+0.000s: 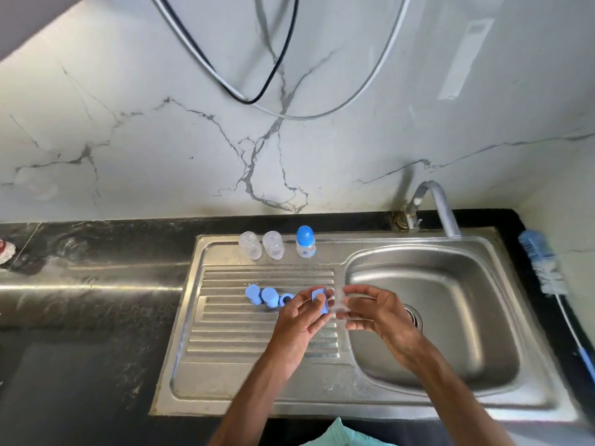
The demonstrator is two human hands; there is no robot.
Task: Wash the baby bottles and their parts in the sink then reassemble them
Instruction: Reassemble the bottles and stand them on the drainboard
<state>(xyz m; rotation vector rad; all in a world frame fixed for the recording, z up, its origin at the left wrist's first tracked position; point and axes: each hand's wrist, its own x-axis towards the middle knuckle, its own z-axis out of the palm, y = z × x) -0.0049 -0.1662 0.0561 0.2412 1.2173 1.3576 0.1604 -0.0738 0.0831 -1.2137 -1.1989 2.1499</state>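
Blue collar ring (320, 302), pinched in left hand (297, 317) above the drainboard (225, 342); clear teat (340, 300), gripped by right hand (378, 313) just beside it, tip seemingly up, long axis near vertical. Washing apparently done, reassembly begun: one capped bottle (306, 242) upright, complete; two clear bottle bodies (249, 246), two blue caps (252, 294), another ring (286, 299) left loose
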